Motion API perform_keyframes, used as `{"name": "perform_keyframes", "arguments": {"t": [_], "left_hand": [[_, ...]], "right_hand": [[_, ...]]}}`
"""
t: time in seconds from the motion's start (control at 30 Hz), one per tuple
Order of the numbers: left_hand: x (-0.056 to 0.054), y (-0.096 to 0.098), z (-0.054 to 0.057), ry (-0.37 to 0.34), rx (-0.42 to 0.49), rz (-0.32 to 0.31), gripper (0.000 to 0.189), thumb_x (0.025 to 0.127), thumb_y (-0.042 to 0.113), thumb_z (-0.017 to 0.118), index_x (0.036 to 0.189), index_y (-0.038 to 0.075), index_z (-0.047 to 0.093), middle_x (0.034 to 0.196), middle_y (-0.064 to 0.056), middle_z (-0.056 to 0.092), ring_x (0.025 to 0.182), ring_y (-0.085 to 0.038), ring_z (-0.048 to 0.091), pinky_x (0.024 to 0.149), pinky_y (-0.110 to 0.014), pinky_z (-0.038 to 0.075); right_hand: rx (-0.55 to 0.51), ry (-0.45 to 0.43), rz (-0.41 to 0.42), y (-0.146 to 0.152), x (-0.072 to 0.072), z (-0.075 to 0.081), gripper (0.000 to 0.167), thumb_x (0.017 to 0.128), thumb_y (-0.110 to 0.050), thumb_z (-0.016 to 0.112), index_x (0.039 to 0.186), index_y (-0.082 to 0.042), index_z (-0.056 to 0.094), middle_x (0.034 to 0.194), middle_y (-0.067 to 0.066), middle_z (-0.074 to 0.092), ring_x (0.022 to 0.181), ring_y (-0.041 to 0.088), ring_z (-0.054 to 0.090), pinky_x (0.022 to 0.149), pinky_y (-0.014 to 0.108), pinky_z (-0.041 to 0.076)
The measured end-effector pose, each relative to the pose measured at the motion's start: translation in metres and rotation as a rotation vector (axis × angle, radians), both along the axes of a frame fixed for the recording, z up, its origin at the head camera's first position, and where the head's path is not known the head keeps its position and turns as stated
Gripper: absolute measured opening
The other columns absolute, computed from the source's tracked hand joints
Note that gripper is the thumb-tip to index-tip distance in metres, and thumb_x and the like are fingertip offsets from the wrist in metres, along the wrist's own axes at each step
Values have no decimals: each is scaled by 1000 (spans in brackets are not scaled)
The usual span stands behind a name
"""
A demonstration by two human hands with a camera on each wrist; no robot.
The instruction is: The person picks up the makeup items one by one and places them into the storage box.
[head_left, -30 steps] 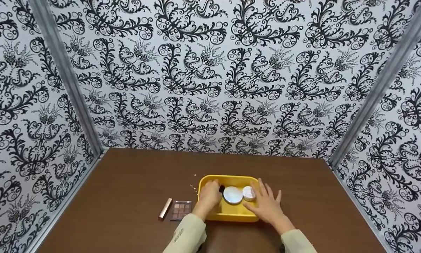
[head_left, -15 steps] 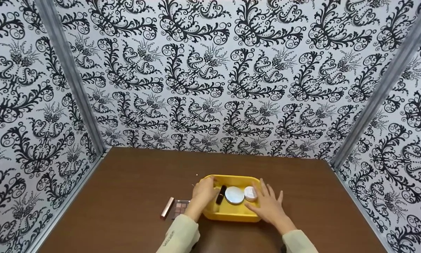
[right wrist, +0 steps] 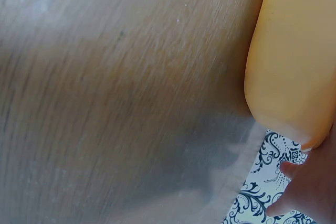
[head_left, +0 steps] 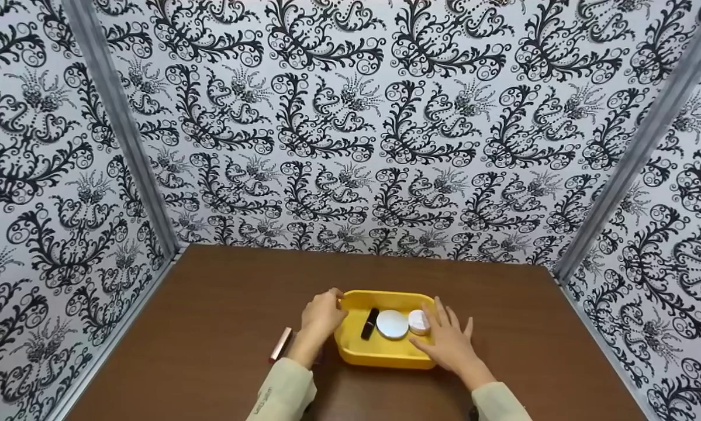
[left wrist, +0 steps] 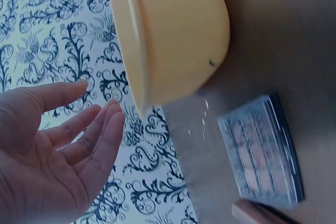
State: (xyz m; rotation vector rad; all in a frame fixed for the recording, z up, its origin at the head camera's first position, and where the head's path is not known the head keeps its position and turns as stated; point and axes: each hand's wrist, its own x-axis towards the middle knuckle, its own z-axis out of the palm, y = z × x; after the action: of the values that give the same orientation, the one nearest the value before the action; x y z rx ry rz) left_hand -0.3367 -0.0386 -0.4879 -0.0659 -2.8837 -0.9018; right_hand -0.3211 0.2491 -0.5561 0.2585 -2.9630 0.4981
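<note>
My left hand (head_left: 322, 316) hovers by the left end of a yellow plastic bin (head_left: 385, 358). In the left wrist view this hand (left wrist: 63, 156) holds nothing, its fingers loosely bent and apart from the bin. Spread fingers of my right hand (head_left: 451, 340) rest at the bin's right rim, the thumb reaching inside. In the bin lie a black lipstick-like tube (head_left: 370, 324), a round silvery compact (head_left: 392, 324) and a small round white container (head_left: 418, 322), partly covered by the right hand. An eyeshadow palette (left wrist: 257, 153) lies on the table, mostly hidden behind my left wrist in the head view.
A rose-gold tube (head_left: 280, 344) lies left of my left forearm on the brown table (head_left: 239, 280). Small pale specks (left wrist: 205, 114) mark the table near the bin. Patterned walls (head_left: 350, 146) enclose the back and sides.
My left hand has come out of the bin, moving left past its rim, and the black tube now shows fully inside. The right hand stays at the right rim.
</note>
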Motion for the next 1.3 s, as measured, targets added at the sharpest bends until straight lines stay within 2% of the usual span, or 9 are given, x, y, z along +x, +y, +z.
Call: {"name": "perform_keyframes", "arguments": {"t": [0.2, 0.4, 0.53, 0.77, 1.17, 1.3], "left_hand": [[2, -24, 1, -26, -4, 46, 29, 84, 22, 75, 111, 12, 69, 97, -9, 74, 90, -35, 70, 76, -49, 56], [5, -45, -6, -37, -19, 77, 35, 85, 26, 76, 114, 9, 68, 89, -7, 73, 84, -32, 70, 72, -46, 56], [5, -57, -11, -40, -34, 101, 36, 86, 25, 76, 116, 8, 68, 89, -8, 73, 83, -32, 70, 70, -46, 56], [7, -75, -19, -109, -59, 126, 37, 90, 22, 72, 123, 8, 65, 93, -11, 72, 79, -31, 69, 65, -44, 55], [16, -90, -35, -124, -137, 145, 41, 89, 25, 74, 124, 6, 65, 122, -21, 66, 104, -42, 66, 80, -54, 57], [20, -93, -40, -132, -145, 153, 41, 89, 20, 72, 127, 5, 64, 126, -23, 62, 108, -45, 63, 83, -57, 55]], "right_hand": [[0, 13, 7, 0, 1, 2, 84, 88, -59, 64, 155, -16, 37, 165, 19, 20, 145, 48, 30, 110, 81, 4], [19, -16, -3, 3, 2, 1, 83, 89, -57, 64, 156, -17, 34, 166, 19, 18, 146, 47, 29, 110, 81, 4], [7, -1, 1, 4, 1, 0, 82, 89, -56, 64, 155, -16, 37, 165, 19, 19, 145, 48, 30, 110, 81, 3], [-11, 0, 7, 2, 0, -2, 83, 88, -57, 65, 155, -18, 35, 166, 18, 19, 145, 48, 29, 110, 81, 1], [3, -2, -3, 1, 1, 1, 84, 88, -59, 64, 154, -14, 38, 165, 18, 21, 146, 46, 30, 110, 81, 5], [10, -11, -7, 1, 2, 0, 84, 88, -59, 63, 155, -15, 35, 166, 18, 20, 146, 47, 29, 110, 81, 4]]}}
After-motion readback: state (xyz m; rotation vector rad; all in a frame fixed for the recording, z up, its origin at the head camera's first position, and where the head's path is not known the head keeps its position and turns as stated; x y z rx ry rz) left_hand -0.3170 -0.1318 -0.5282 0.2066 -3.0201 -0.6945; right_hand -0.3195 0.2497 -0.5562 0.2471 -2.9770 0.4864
